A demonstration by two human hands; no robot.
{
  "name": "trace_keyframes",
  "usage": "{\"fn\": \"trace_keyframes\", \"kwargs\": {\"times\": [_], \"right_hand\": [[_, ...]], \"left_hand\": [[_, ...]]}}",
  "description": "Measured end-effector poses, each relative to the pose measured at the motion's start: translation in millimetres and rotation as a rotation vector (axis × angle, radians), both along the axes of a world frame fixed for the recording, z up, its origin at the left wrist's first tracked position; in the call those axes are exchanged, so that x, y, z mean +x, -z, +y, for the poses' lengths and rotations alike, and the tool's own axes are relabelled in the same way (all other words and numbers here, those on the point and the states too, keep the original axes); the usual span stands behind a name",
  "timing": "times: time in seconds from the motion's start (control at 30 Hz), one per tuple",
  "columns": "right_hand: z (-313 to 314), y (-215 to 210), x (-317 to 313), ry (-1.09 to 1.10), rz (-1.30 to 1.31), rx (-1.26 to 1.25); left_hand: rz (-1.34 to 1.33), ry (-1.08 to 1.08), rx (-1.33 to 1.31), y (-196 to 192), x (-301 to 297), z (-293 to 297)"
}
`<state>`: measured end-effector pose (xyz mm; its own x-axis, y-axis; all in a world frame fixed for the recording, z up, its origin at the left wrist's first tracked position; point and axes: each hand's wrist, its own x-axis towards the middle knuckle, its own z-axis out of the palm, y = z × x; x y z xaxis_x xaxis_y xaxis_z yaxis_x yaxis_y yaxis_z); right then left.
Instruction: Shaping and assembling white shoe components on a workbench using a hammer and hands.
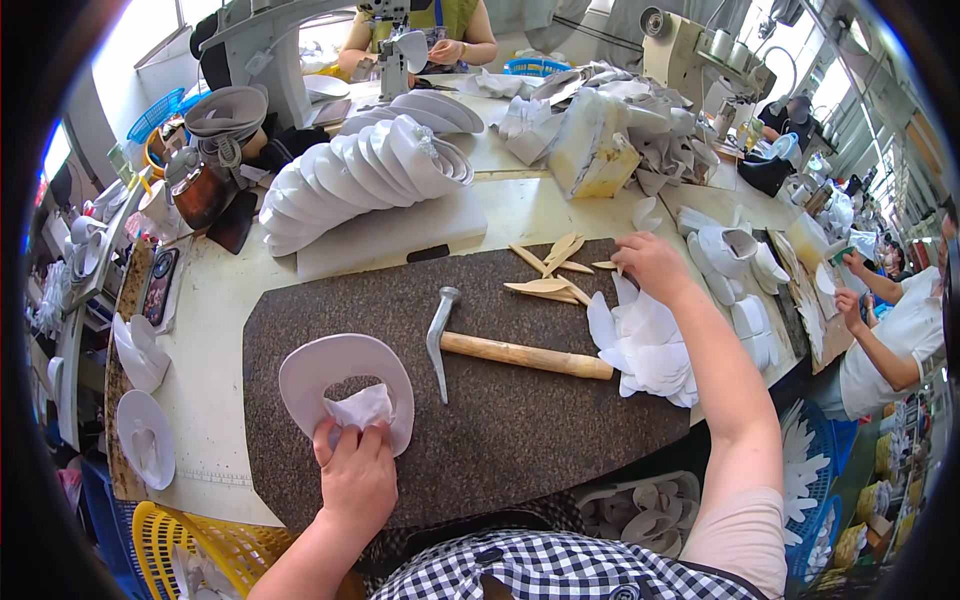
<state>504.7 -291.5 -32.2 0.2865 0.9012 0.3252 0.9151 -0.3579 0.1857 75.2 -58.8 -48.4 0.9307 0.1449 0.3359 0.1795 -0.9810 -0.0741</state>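
Spread near me is a dark speckled board (500, 440). On its left side lies a pale, curved shoe upper (300, 375), open in the middle, with a soft white fabric piece (362, 405) inside it. My left hand (355, 475) grips the upper's near edge, fingers bent over the white fabric. At the board's far right, my right hand (650, 262) has its fingertips closed on a small tan leaf-shaped piece (604, 265). Several similar tan pieces (545, 287) lie beside it. A pile of white cut pieces (648, 345) spreads below my right forearm.
A hammer (530, 355) with wooden handle lies mid-board. Behind it, a row of nested white uppers (370, 175) rests beside a yellowish block (595, 145). Sewing machines (390, 50) stand farther back. A phone (158, 285) lies left. Co-workers sit opposite and at right.
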Motion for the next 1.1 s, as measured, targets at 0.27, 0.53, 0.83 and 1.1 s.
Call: {"fn": "trace_keyframes", "kwargs": {"times": [0.27,0.53,0.83,1.1], "right_hand": [[17,-16,-28,0.298,0.778,0.448],[32,-6,-61,0.226,0.751,0.448],[23,-1,-41,0.361,0.896,0.549],[22,0,-33,0.343,1.035,0.808]], "left_hand": [[0.018,-0.069,-0.09,-17,2,3],[-0.013,-0.096,-0.163,-25,10,9],[0.086,-0.051,-0.161,-4,-14,6],[0.0,0.029,-0.117,-13,-9,5]]}}
